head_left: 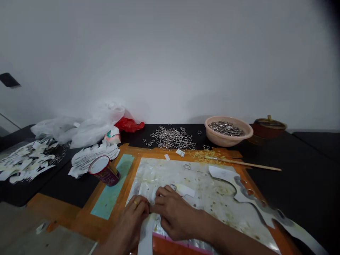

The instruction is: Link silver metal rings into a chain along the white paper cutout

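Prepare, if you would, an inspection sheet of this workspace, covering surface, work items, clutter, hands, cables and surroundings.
Surface: black table; stained whitish plastic sheet bordered by orange tape.
Work items: flat white strip; heaped silver metal rings; round peach plastic basin holding more rings.
Clutter: crumpled translucent plastic bags; dark red cylindrical container; thin pale stick.
Hands: left hand and right hand close together at the strip; grip unclear.
Cables: nothing seen.
Surroundings: plain grey wall behind.
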{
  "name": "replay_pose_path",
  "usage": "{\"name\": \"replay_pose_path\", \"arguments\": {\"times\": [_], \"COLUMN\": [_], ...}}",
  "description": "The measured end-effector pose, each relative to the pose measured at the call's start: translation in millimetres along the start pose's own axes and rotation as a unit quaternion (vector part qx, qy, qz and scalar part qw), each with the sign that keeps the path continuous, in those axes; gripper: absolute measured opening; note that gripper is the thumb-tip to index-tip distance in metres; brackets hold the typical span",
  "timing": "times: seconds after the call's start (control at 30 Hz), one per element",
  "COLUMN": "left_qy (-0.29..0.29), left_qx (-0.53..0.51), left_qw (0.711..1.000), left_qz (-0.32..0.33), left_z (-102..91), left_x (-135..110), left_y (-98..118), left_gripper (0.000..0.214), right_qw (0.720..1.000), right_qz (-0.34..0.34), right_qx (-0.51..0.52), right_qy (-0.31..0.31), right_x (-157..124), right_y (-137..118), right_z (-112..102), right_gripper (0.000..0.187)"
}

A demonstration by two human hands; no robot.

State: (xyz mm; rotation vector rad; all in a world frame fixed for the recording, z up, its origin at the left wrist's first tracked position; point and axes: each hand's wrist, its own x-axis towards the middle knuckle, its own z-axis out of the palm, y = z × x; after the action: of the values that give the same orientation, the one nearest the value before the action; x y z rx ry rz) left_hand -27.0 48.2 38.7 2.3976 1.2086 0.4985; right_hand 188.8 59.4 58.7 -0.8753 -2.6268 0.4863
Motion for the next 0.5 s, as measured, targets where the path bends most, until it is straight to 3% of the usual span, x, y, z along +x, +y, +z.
{"name": "replay_pose_path", "arguments": {"times": [0.17, 0.33, 0.43, 0.5], "left_qy": [0.066, 0.042, 0.015, -0.008], "left_qx": [-0.025, -0.068, -0.099, -0.087], "left_qw": [0.997, 0.995, 0.994, 0.995], "left_qz": [-0.028, -0.057, -0.051, -0.047], "left_z": [15.8, -6.2, -20.0, -22.9], "left_x": [-14, -16, -11, -6], "left_y": [-8, -8, -8, -9], "left_gripper": [0.021, 0.014, 0.04, 0.041], "right_qw": [1.0, 0.999, 0.999, 0.999], "right_qz": [-0.013, -0.03, -0.03, -0.029], "right_qx": [-0.026, -0.041, -0.035, -0.03], "right_qy": [-0.012, -0.01, -0.004, 0.0], "right_x": [0, 0, -1, -2], "right_y": [-2, 0, 1, 1], "right_z": [-3, -2, 0, 1], "right_gripper": [0.024, 0.025, 0.027, 0.03]}}
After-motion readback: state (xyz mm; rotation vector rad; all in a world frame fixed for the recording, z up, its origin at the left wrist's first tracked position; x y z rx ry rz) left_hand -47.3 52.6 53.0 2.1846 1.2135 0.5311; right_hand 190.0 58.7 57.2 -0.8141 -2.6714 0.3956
